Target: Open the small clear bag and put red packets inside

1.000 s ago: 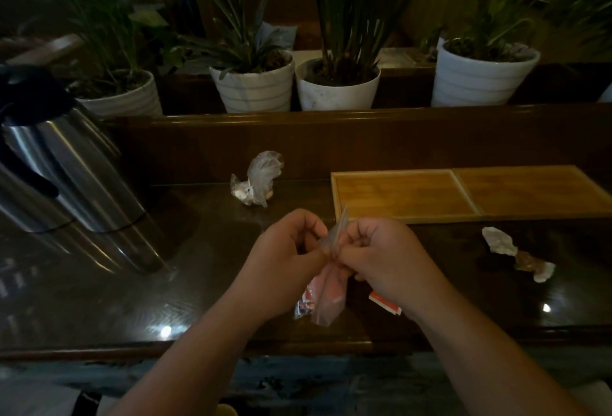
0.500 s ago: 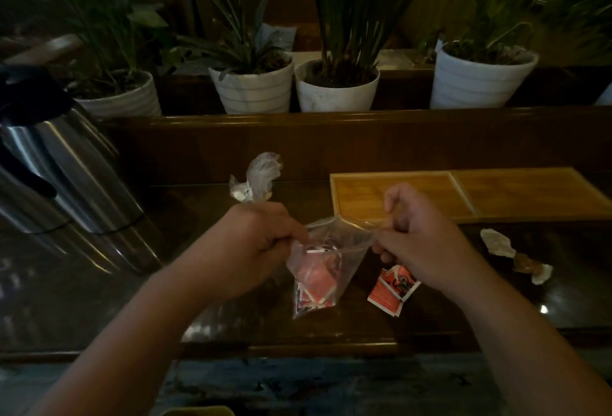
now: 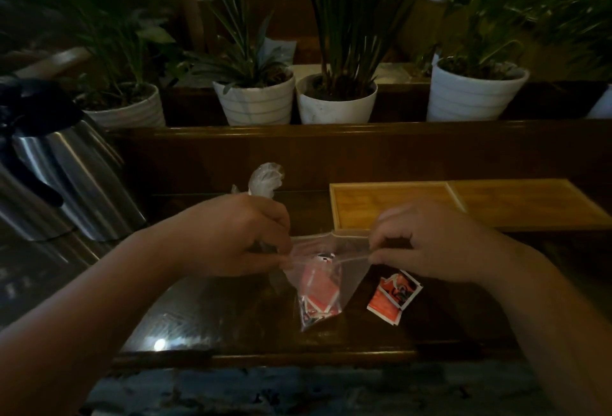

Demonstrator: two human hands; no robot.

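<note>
Above the dark table [image 3: 212,323], the left hand [image 3: 231,237] and right hand [image 3: 430,243] each pinch one lip of the clear bag [image 3: 326,278], pulling apart so its mouth gapes over the red packets [image 3: 319,293] inside.

Dim, warm, murky around me. Small glare spot on glossy dark table [image 3: 159,345]. Steel flask [image 3: 76,184] catches streaked reflections. Edges bend from wide lens; far plants soft, grainy.

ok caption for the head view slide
Left hand and right hand pinch open a clear bag of red packets above a dark table.
</note>
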